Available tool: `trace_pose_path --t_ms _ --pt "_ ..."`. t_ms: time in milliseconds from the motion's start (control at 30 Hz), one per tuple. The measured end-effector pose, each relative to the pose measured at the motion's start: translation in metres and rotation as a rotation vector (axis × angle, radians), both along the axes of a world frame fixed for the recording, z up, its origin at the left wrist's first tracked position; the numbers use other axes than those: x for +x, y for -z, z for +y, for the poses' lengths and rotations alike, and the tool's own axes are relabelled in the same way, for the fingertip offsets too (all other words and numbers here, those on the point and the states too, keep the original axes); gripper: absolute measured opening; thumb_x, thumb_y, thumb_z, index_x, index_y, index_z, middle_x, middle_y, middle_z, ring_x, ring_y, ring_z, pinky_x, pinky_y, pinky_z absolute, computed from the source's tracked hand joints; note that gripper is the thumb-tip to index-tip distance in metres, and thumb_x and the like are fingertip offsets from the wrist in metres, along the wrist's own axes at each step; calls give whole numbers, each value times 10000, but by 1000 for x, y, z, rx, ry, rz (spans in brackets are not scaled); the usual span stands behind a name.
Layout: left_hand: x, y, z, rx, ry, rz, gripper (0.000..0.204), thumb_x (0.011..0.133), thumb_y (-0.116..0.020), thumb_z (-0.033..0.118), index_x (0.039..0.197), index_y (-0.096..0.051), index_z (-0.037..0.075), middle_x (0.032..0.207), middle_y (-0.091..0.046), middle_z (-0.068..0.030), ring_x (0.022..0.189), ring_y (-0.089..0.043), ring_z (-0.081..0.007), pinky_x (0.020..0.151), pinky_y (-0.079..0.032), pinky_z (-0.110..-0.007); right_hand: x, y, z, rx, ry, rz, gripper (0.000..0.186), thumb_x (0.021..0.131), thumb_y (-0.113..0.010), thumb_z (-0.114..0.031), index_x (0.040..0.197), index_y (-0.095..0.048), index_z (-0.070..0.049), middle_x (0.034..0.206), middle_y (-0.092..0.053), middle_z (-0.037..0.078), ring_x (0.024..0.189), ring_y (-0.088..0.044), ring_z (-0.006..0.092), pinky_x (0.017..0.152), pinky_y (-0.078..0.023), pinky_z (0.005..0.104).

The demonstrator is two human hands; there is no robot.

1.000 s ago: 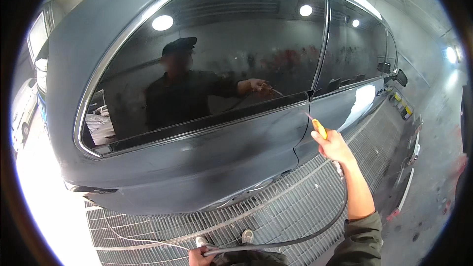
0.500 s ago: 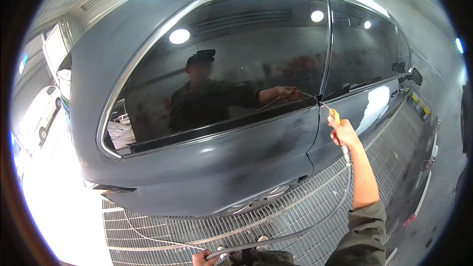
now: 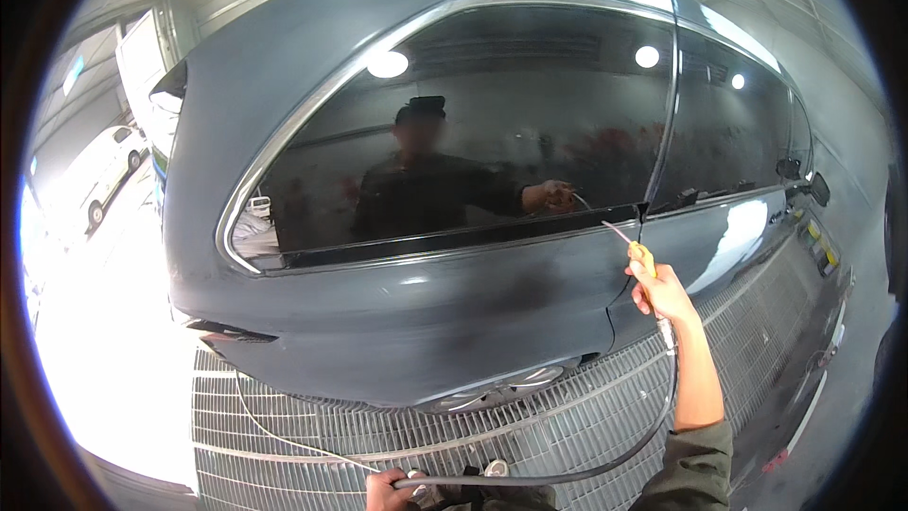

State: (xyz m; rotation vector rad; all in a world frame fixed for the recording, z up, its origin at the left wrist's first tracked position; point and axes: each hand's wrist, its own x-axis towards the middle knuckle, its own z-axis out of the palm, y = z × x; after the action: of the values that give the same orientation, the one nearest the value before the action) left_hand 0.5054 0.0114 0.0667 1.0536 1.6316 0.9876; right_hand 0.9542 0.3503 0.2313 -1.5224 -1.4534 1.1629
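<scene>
A car with a matte dark-grey body point(image 3: 454, 308) fills most of the frame, side-on, above a floor of grey metal grating point(image 3: 539, 440). Its long, glossy dark window point(image 3: 530, 85) spans the centre and reflects me. A small white vehicle point(image 3: 112, 166) is at the far left. A thick grey-black rubber hose point(image 3: 530, 481) curves along the bottom and up the right. Small yellow-and-black boxy objects point(image 3: 821, 241) at the right edge may be containers; whatever they hold is too small to tell. My right hand point(image 3: 670, 295), right of centre, is wrapped round a yellow-handled tool with a thin metal nozzle point(image 3: 642, 260); my left hand point(image 3: 386, 490), bottom centre, is closed round the hose. The nozzle points at the window's lower edge; I cannot tell if it touches. I judge the step to be blowing along that trim; the next move calls for a steady wrist, slack hose and a tip kept clear of the body.
</scene>
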Motion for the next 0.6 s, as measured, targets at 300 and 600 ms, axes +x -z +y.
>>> trace_pose_path --t_ms 300,600 --pt "-26 23 -23 34 -132 166 413 862 -868 227 613 -627 2 517 -495 9 535 -388 -63 475 -340 -318 -109 -6 -18 -13 -283 -25 405 1059 -609 -358 846 -622 -13 582 -573 26 474 -526 101 462 -404 269" --pt "-51 -2 -52 23 -356 97 450 883 -856 278 618 -618 3 538 -525 -10 542 -435 -75 489 -360 -324 -243 -27 -25 53 -495 -221 434 1045 -616 -379 839 -625 3 595 -609 36 476 -555 103 469 -436 279"
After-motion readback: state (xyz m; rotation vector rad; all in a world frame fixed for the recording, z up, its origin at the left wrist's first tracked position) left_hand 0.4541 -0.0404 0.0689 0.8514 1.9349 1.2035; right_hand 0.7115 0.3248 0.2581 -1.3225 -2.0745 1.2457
